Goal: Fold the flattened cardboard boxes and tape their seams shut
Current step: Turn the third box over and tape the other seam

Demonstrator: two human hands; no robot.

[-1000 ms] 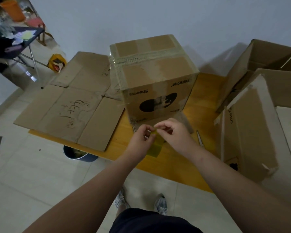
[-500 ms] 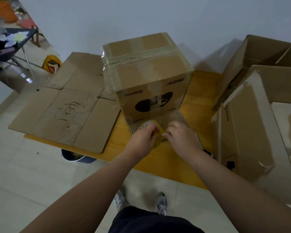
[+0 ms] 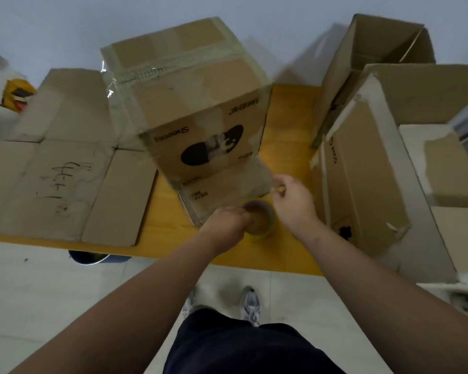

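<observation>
**While you hold the tape roll (image 3: pixel 264 230): tape end (image 3: pixel 279 189) pinched in front of the taped box (image 3: pixel 189 103)**

As you stand at the near edge of the yellow table (image 3: pixel 287 125), the taped box sits upright in front of you, its top seam covered with wrinkled clear tape. One flap (image 3: pixel 227 190) at the box's base lies flat on the table, pointing toward you.

- Left hand (image 3: pixel 227 222): in front of the box, at the flap's near edge. It grips the tape roll, fingers curled down into the core. The roll rests on or just above the table; you cannot tell which.
- Right hand (image 3: pixel 292 201): just right of the roll, at the flap's right corner. Thumb and forefinger are closed in a pinch on a thin yellowish strip, the tape end, which runs back to the roll.
- Left of the box: a flattened cardboard sheet (image 3: pixel 65 171) with black scrawl, lying on the table and touching the box's base.
- Right of the box: an open carton (image 3: pixel 362 171) with torn tape along its edges, and behind it a second open carton (image 3: pixel 376 49) by the wall.
- Below the table edge, left of the box: the rim of a dark bucket (image 3: pixel 92 257).
- Motion blur softens most of the view.
</observation>
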